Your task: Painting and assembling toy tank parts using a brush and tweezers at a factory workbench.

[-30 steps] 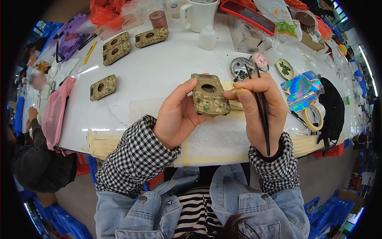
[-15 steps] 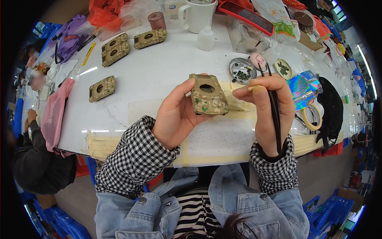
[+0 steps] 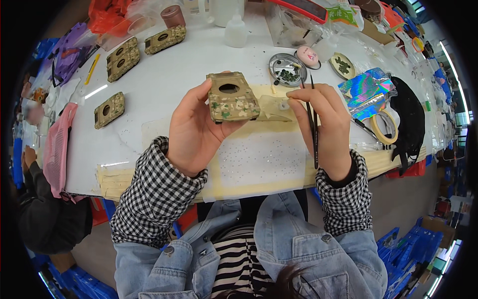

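A boxy camouflage-patterned model shell (image 3: 233,102) with a round hole in its top rests tilted in my left hand (image 3: 191,129), gripped between thumb and fingers. To its right, my right hand (image 3: 326,122) keeps a pair of black tweezers (image 3: 314,130) against the palm, tips pointing away from me. Its thumb and forefinger come close together by a small pale piece (image 3: 284,105); whether they pinch it I cannot tell. Beneath lies a crumpled yellowish sheet (image 3: 271,115). Past the right hand, a round clear dish (image 3: 288,70) contains small dark green bits.
More camouflage shells stand on the left: a near one (image 3: 109,110), a two-holed one (image 3: 123,60) and a far one (image 3: 165,40). A lid with green pieces (image 3: 343,66), an iridescent pouch (image 3: 366,93) and a tape roll (image 3: 384,127) lie right. Behind stands a squeeze bottle (image 3: 235,32).
Both hands and the shell now appear further left and farther away; the whole table has shifted left in view too. The right hand's fingertips have lowered toward the yellowish sheet.
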The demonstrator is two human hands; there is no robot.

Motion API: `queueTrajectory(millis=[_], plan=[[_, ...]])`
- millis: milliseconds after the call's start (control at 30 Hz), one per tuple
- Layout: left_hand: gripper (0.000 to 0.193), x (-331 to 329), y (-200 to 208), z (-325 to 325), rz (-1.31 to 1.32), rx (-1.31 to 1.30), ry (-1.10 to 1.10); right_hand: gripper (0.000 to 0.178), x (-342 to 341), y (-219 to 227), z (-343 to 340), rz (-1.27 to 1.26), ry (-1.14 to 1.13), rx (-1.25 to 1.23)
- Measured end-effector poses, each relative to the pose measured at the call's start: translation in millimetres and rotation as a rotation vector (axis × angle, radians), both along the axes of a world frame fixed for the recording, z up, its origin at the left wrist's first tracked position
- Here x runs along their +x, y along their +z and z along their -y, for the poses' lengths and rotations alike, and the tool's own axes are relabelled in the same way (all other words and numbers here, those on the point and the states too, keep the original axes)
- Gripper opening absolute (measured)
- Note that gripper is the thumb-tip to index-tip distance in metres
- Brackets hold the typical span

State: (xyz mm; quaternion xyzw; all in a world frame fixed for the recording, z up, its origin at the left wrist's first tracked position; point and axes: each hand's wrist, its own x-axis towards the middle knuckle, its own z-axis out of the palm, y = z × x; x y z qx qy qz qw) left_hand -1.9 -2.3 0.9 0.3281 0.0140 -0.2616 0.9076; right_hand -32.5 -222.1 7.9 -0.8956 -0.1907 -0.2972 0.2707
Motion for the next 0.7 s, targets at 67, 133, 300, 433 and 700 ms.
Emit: queueTrajectory(millis=[67,133,300,433,700], plan=[[0.046,-0.2,-2.1,-1.3,0.006,-0.009,0.002,0.028,-4.9,5.2,-0.1,-0.019,-0.009,-0.008],[0.048,0.3,-4.8,-3.6,0.013,0.003,0.007,0.043,-14.4,9.6,10.1,-0.102,0.016,0.038],[0.049,1.3,-4.8,-1.7,0.022,0.001,-0.002,0.041,-55.0,15.9,24.2,-0.314,0.014,0.318],[0.048,0.5,-7.3,-5.1,0.031,-0.028,-0.009,0.023,-69.0,1.4,37.8,-0.655,0.147,0.545],[0.048,3.0,-9.2,-5.3,0.036,-0.053,-0.016,0.013,-67.2,-28.0,37.9,-0.867,0.185,0.871]])
